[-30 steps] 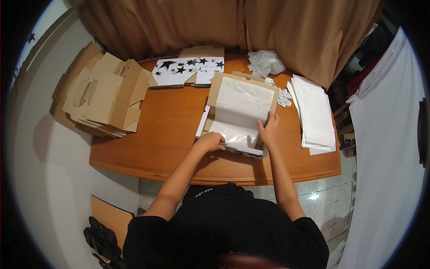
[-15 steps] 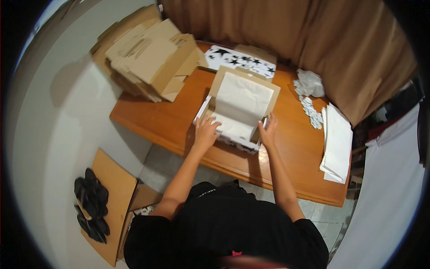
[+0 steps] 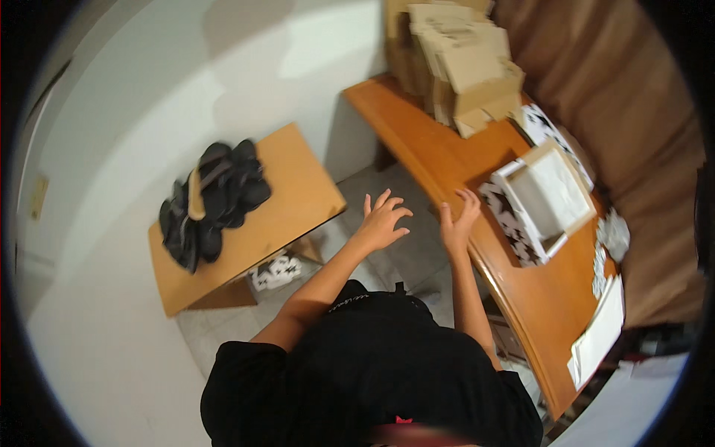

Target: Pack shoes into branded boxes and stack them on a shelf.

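Note:
My left hand (image 3: 381, 220) is spread open in the air over the floor, between a low wooden table (image 3: 290, 201) and the long wooden table (image 3: 447, 160). My right hand (image 3: 459, 221) is open too, at the near edge of the long table, holding nothing. An open cardboard box (image 3: 540, 201) with a black-and-white star pattern on its outside and white paper inside sits on the long table just right of my right hand. A pile of black sandals (image 3: 212, 201) lies on the low table, left of my left hand.
A stack of flat brown cardboard boxes (image 3: 458, 63) stands at the far end of the long table. A star-patterned lid (image 3: 555, 134) lies behind the open box. White sheets (image 3: 599, 335) and crumpled paper (image 3: 614, 235) lie toward the right end. A brown curtain (image 3: 633, 112) hangs behind.
Both hands have let go of the white paper in the box and moved off the table to the left. The view has swung left toward the low table with the sandals.

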`<state>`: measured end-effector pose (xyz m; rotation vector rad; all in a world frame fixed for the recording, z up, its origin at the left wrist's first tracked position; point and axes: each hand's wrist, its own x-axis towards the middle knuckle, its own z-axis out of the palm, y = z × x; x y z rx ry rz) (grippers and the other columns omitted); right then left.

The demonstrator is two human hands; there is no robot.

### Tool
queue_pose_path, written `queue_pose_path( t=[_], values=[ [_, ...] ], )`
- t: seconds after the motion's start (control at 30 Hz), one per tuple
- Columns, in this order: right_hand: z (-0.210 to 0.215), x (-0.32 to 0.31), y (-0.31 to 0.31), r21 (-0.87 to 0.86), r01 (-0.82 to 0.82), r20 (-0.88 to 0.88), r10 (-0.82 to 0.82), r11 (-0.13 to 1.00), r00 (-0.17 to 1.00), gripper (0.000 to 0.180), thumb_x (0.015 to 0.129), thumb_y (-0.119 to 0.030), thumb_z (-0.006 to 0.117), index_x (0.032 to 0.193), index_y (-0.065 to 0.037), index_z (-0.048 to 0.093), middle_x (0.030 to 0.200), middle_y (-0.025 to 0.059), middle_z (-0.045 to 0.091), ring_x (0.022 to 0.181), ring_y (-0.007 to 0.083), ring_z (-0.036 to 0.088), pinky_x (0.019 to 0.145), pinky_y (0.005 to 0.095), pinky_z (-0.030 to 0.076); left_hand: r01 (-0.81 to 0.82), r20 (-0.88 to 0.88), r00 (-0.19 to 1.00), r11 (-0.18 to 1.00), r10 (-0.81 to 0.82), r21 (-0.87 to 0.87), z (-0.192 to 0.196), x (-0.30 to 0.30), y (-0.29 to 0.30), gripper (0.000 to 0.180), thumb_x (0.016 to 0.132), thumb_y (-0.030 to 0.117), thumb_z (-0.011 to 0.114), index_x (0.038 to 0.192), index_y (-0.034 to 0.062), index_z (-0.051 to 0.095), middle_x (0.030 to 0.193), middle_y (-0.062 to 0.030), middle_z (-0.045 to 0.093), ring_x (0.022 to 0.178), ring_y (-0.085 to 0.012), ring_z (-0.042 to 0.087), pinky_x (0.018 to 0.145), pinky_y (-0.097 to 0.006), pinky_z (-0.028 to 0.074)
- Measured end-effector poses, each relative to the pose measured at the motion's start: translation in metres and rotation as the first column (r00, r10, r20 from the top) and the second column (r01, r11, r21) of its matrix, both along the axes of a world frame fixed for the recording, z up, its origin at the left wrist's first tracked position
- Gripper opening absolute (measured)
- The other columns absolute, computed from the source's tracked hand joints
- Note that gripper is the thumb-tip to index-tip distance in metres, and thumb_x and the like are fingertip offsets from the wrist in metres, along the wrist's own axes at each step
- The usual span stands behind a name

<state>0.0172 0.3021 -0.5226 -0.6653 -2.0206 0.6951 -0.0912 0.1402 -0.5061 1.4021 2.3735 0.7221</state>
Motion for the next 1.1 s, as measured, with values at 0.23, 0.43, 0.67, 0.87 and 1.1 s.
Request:
queue_pose_path(
  t=[0.23, 0.43, 0.67, 0.87, 1.1],
  values=[
    [-0.003, -0.105, -0.17, -0.143, -0.659, 0.079, 0.673, 0.738, 0.736, 0.034, 0.074, -0.009, 0.061, 0.107, -0.006, 0.053, 0.119, 0.0178, 0.042, 0.112, 0.0345, 0.036, 0.096, 0.0436, 0.029, -0.469, 0.003, 0.883, 0.882, 0.469, 0.044, -0.009, -0.048, -0.181, 0.041, 0.073, 0.036, 0.068, 0.11, 0.019, 0.06, 0.128, -0.0062, 0.047, 0.132, -0.0336, 0.025, 0.1, -0.064, 0.011],
    [-0.013, -0.147, -0.267, -0.149, -0.879, 0.151, 0.889, 0.453, 0.432, 0.031, 0.075, -0.009, 0.061, 0.105, -0.007, 0.054, 0.115, 0.0153, 0.047, 0.109, 0.0326, 0.041, 0.095, 0.041, 0.031, -0.839, 0.02, 0.524, 0.512, 0.852, 0.183, -0.03, -0.065, -0.307, 0.041, 0.073, 0.035, 0.067, 0.11, 0.0198, 0.058, 0.127, -0.0128, 0.044, 0.128, -0.0405, 0.025, 0.098, -0.065, 0.013],
    [-0.026, -0.192, -0.334, -0.182, -0.954, 0.176, 0.963, 0.237, 0.206, 0.033, 0.074, -0.012, 0.063, 0.106, -0.008, 0.055, 0.11, 0.015, 0.048, 0.106, 0.0337, 0.04, 0.092, 0.0426, 0.032, -0.984, 0.186, 0.015, -0.018, 0.982, 0.179, -0.06, -0.095, -0.41, 0.058, 0.071, 0.038, 0.069, 0.119, 0.0132, 0.049, 0.131, -0.0215, 0.035, 0.124, -0.0406, 0.026, 0.1, -0.051, 0.025],
    [-0.001, -0.261, -0.418, -0.098, -0.994, 0.274, 0.961, 0.057, 0.028, 0.039, 0.074, -0.015, 0.064, 0.11, -0.005, 0.052, 0.107, 0.0177, 0.047, 0.103, 0.0364, 0.041, 0.091, 0.0429, 0.034, -0.955, 0.786, -0.215, -0.292, 0.579, -0.046, -0.132, -0.114, -0.512, 0.066, 0.074, 0.036, 0.069, 0.123, 0.0006, 0.041, 0.101, -0.0143, 0.058, 0.086, -0.0328, 0.059, 0.076, -0.041, 0.048],
    [-0.007, -0.378, -0.486, -0.099, -0.982, 0.464, 0.88, 0.161, 0.098, 0.045, 0.075, -0.021, 0.066, 0.113, -0.004, 0.051, 0.114, 0.0197, 0.047, 0.109, 0.0392, 0.041, 0.094, 0.0453, 0.036, -0.918, 0.983, -0.157, -0.352, -0.093, -0.18, -0.142, -0.115, -0.492, 0.041, 0.087, 0.031, 0.057, 0.115, 0.0029, 0.047, 0.104, -0.0168, 0.056, 0.094, -0.0278, 0.058, 0.074, -0.038, 0.049]
  ],
)
